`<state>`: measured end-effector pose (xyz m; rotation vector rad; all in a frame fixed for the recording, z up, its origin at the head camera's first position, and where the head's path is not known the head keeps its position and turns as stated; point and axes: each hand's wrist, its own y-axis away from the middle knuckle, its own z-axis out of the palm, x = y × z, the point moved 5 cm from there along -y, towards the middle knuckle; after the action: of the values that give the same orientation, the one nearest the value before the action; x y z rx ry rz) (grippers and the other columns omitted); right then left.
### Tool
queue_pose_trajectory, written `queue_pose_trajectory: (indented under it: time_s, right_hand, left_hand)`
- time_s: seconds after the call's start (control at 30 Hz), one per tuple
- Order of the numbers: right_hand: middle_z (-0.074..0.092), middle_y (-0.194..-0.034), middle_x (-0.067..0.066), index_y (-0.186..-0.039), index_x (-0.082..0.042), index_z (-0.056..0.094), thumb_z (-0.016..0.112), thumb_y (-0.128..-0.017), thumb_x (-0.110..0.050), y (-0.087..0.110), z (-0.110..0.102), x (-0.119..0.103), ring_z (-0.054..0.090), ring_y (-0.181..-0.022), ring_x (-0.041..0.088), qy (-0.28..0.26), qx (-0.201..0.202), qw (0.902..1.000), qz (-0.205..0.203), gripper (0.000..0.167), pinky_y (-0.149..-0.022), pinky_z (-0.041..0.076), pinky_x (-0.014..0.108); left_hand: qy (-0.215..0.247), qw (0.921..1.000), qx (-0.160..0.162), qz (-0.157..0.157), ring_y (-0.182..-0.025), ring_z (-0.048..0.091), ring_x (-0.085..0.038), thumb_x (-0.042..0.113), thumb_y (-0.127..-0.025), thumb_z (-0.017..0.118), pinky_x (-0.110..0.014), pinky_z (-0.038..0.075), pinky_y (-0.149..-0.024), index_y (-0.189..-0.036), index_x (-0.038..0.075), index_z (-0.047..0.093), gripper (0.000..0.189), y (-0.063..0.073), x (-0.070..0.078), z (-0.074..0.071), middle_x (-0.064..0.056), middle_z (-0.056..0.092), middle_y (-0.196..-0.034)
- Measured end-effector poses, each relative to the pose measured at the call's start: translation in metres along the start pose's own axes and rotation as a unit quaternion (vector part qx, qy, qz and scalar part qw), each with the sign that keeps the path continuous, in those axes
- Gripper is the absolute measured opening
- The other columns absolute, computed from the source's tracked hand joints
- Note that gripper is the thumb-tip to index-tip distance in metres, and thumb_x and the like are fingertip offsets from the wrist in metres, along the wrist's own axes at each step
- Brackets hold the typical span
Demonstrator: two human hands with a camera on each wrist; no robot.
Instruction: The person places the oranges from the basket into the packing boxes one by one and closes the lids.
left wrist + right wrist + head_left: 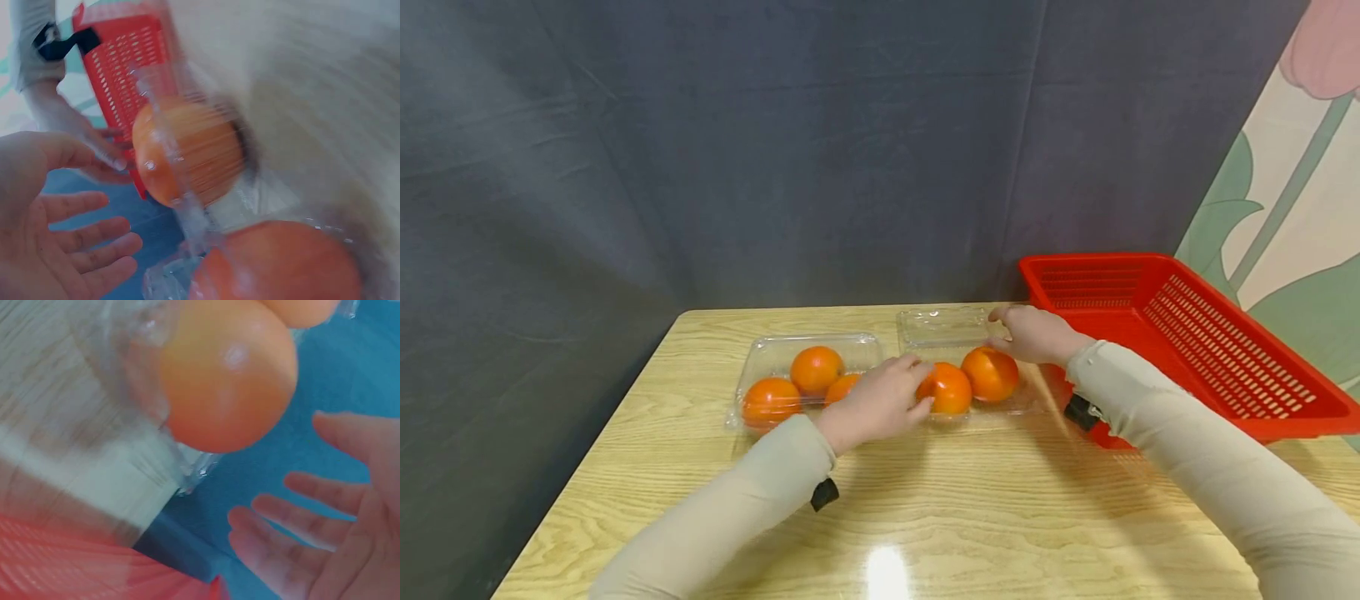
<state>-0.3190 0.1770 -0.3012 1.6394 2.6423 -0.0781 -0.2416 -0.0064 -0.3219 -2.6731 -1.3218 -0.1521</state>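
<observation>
My left hand (880,404) hovers beside an orange (950,388) in the right clear plastic container (1022,400), fingers spread and holding nothing. A second orange (991,375) sits against it, with my right hand (1036,333) just above and behind, fingers loosely extended. The container's see-through lid (943,327) lies folded back behind the fruit. In the left wrist view the left palm (69,244) faces the oranges; in the right wrist view the right fingers (294,531) are apart from the nearest orange (231,375). The left clear container (857,340) bears three visible oranges, one partly behind my left hand.
A large red plastic basket (1217,333) with slotted walls stands at the right, behind my right forearm. The wooden table (925,500) ends at a dark cloth backdrop (850,150). A flower-patterned surface (1300,208) shows at the far right.
</observation>
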Motion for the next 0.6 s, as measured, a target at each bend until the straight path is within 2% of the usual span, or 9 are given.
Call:
queue_pose_trajectory:
  time_s: [0.1, 0.23, 0.33, 0.6]
  right_hand:
    - [0.062, -0.113, 0.027, -0.119, 0.008, 0.055, 0.06, -0.089, -0.028, -0.003, 0.004, 0.007, 0.061, -0.097, 0.039, -0.004, -0.017, 0.9994, 0.029, 0.047, -0.088, 0.05, 0.05]
    - [0.061, -0.116, 0.029, -0.122, 0.01, 0.052, 0.055, -0.092, -0.033, -0.008, 0.011, 0.011, 0.061, -0.098, 0.039, 0.0, -0.059, 0.9968, 0.054, 0.052, -0.09, 0.049, 0.05]
    - [0.06, -0.116, 0.03, -0.122, 0.012, 0.049, 0.052, -0.093, -0.035, -0.011, 0.015, 0.013, 0.061, -0.1, 0.04, 0.003, -0.08, 0.9947, 0.064, 0.056, -0.093, 0.048, 0.05]
    - [0.05, -0.128, 0.034, -0.132, 0.014, 0.038, 0.044, -0.096, -0.038, -0.019, 0.024, 0.021, 0.053, -0.114, 0.043, -0.035, -0.119, 0.9884, 0.088, 0.063, -0.103, 0.04, 0.051]
  left_hand:
    - [0.078, 0.9958, -0.011, -0.045, -0.126, 0.049, -0.027, 0.032, -0.094, 0.052, -0.04, 0.043, -0.104, -0.136, 0.01, 0.047, 0.048, -0.015, -0.007, -0.006, -0.012, 0.047, -0.141]
    - [0.168, 0.9806, -0.027, -0.098, -0.134, 0.041, -0.027, 0.033, -0.093, 0.053, -0.04, 0.035, -0.11, -0.138, 0.012, 0.044, 0.051, -0.033, -0.016, -0.007, -0.01, 0.04, -0.146]
    - [0.21, 0.9699, -0.033, -0.119, -0.137, 0.036, -0.027, 0.034, -0.092, 0.054, -0.04, 0.032, -0.112, -0.139, 0.01, 0.042, 0.054, -0.044, -0.021, -0.004, -0.011, 0.037, -0.148]
    - [0.301, 0.9321, -0.056, -0.194, -0.143, 0.022, -0.029, 0.039, -0.09, 0.054, -0.043, 0.026, -0.116, -0.146, 0.004, 0.025, 0.072, -0.062, -0.035, 0.004, -0.015, 0.025, -0.154]
